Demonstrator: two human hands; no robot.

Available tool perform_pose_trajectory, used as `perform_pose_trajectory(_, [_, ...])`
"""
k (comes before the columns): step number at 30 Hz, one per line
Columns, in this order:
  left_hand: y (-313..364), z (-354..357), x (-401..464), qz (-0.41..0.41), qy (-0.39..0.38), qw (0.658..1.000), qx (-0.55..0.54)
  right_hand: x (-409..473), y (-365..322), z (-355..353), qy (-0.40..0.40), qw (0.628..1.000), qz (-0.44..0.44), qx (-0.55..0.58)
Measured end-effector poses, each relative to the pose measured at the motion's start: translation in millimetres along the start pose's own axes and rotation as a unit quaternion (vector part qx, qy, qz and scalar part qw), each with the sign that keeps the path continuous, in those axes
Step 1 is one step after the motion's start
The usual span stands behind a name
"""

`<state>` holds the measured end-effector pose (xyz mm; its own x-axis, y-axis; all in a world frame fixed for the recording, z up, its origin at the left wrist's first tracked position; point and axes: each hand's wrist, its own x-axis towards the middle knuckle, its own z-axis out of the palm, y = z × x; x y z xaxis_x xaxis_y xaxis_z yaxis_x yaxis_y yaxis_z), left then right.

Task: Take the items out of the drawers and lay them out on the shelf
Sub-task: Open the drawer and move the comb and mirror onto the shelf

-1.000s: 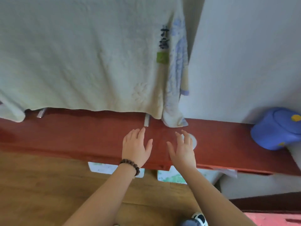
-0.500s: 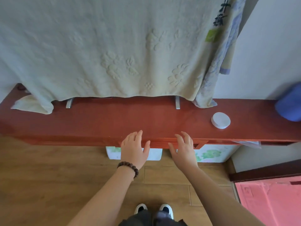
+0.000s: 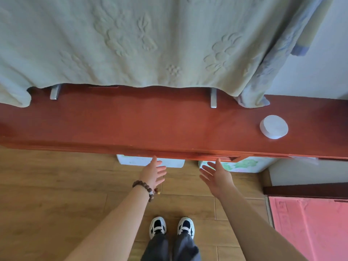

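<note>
Wood-plank floor (image 3: 47,185), pink mat (image 3: 308,227) at the right edge. Nearest: two black-and-white shoes (image 3: 157,226), toes toward the shelf. Two bare arms reach forward. Left hand (image 3: 153,174), bead bracelet (image 3: 143,187) on its wrist, fingers spread, holding nothing. Right hand (image 3: 216,175), palm turned inward, fingers spread, likewise empty. Both hands hang just below the front edge of the red shelf (image 3: 131,121), fingertips near the lip of a drawer front (image 3: 216,158); contact cannot be told. Two pale boxes (image 3: 131,160) on the floor under the shelf. The shelf's long axis runs left to right across the view. On it: one white round disc (image 3: 274,126), lying flat near the right end; two metal brackets (image 3: 213,97) at the back. Behind: one pale green towel (image 3: 131,40) hanging, one blue-patterned cloth (image 3: 273,72) beside it, touching the shelf.
</note>
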<state>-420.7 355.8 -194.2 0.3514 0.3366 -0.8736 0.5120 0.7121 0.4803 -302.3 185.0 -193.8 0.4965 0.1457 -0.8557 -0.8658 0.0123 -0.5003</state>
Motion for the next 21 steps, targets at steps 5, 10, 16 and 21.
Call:
perform_pose_trajectory(5, [-9,4,43,-0.039,-0.014,0.961,-0.275,43,6,2,-0.002,0.984,0.055,0.168])
perform_pose_trajectory(10, [-7,8,54,-0.011,-0.065,0.905,-0.421,62,7,4,-0.060,0.958,0.057,0.274])
perform_pose_trajectory(16, [-13,8,46,-0.031,-0.048,0.910,-0.411,55,14,6,-0.053,0.956,0.049,0.284])
perform_pose_trajectory(21, [-47,-8,22,-0.051,-0.054,0.909,-0.410,31,41,-14,-0.015,0.959,0.066,0.277])
